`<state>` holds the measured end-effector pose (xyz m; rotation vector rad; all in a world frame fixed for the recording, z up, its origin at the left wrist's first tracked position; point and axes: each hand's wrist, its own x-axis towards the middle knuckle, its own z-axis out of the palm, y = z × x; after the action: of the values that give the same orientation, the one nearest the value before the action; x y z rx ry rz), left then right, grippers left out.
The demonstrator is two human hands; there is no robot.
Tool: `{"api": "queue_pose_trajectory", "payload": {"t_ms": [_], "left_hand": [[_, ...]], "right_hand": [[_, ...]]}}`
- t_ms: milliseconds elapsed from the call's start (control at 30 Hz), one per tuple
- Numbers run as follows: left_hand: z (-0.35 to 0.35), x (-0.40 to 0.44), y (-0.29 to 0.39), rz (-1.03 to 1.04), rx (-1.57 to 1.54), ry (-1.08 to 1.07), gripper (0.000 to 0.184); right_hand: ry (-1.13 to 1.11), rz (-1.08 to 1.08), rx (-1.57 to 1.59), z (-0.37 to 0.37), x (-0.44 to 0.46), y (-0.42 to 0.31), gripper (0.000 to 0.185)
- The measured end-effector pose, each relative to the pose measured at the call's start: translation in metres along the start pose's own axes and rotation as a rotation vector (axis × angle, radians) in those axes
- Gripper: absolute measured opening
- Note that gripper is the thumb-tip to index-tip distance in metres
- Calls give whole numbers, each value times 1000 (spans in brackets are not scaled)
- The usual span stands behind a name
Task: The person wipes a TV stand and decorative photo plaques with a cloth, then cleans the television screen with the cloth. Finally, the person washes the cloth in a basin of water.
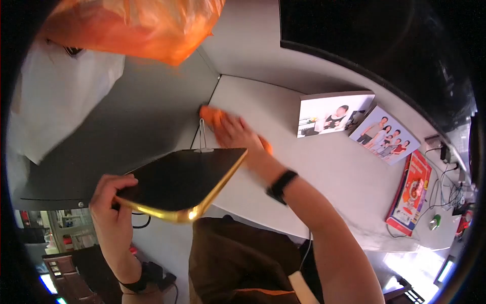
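Observation:
In my left hand (109,200) is a flat black panel with a shiny gold edge (182,177), gripped at its near left corner and tilted above the shelf. It looks like the back of a picture frame, and a thin wire loop (202,134) stands up from its far edge. My right hand (238,134), blurred by motion, presses an orange cloth (210,115) against the white shelf (283,172) near its back left corner. Cloth shows on both sides of the fingers.
Two photo panels, one of a person (334,115) and one of a group (386,136), stand along the back. A red box (411,190) and tangled cables (448,185) lie at the right. Above hang an orange bag (147,30), a white bag (66,96) and a dark screen (385,35).

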<state>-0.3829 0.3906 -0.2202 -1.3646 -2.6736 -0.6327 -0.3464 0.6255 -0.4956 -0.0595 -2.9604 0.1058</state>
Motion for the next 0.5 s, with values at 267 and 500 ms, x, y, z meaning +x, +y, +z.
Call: {"api": "queue_pose_trajectory", "payload": {"t_ms": [267,500], "left_hand": [[68,55,-10,102,-30,301,24],[109,154,-16,187,12,-2,30]], "right_hand": [[-77,481,-21,3,68,62,64],[175,446,27,-7,-111,0,50]]}}
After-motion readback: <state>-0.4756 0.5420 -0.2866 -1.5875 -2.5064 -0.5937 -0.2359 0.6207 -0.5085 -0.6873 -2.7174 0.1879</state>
